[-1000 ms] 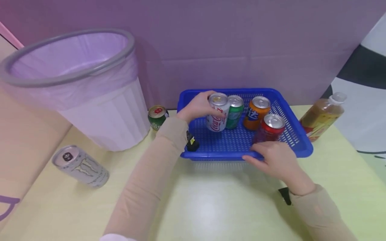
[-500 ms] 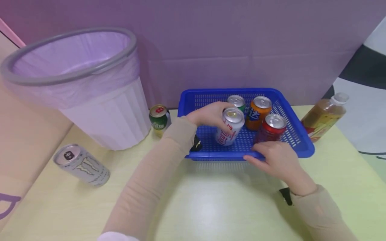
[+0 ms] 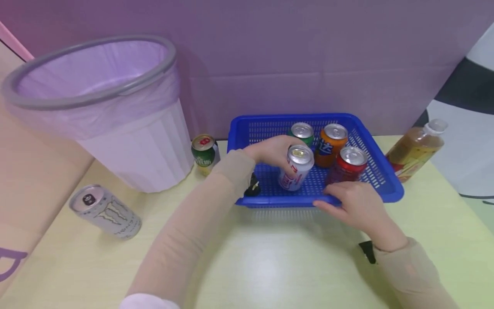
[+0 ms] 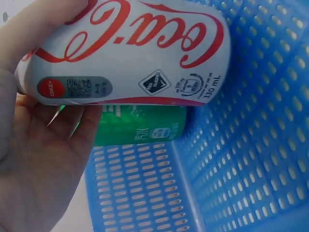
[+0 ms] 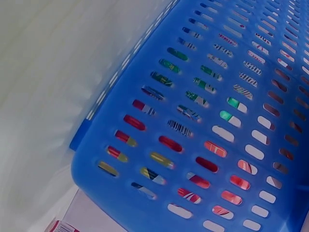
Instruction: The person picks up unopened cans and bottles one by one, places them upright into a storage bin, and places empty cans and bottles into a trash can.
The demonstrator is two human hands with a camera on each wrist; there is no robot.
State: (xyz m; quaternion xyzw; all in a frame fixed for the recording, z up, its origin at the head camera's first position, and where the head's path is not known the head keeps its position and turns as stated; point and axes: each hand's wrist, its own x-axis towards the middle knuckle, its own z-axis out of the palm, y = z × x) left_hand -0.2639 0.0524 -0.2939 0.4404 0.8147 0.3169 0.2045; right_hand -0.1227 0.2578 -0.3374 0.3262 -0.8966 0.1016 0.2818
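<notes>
One White Can (image 3: 302, 168) Relocated Within the Blue Basket (image 3: 278, 201)

Status: the left hand (image 3: 272, 151) gripped the white can by its side, thumb and fingers curled around it. Relative to the earlier head frames, the can had shifted from beside the green can (image 3: 302, 130) toward the basket's front rim and the red can (image 3: 349, 165). The latest displacement was slight. The work in hand therefore appeared confined to the basket interior. The right hand (image 3: 356, 204) remained clasped on the front rim, just beside the red can; the orange can (image 3: 332, 143) stood behind.

View comparison: the left wrist view displayed the Coca-Cola lettering broadside, whereas the head view showed the lid and only part of the print. The right wrist view presented the basket's slotted wall, with a barcode legible as stripes through the openings (its owner could not be identified). Contact between can base and basket floor could not be determined.
</notes>
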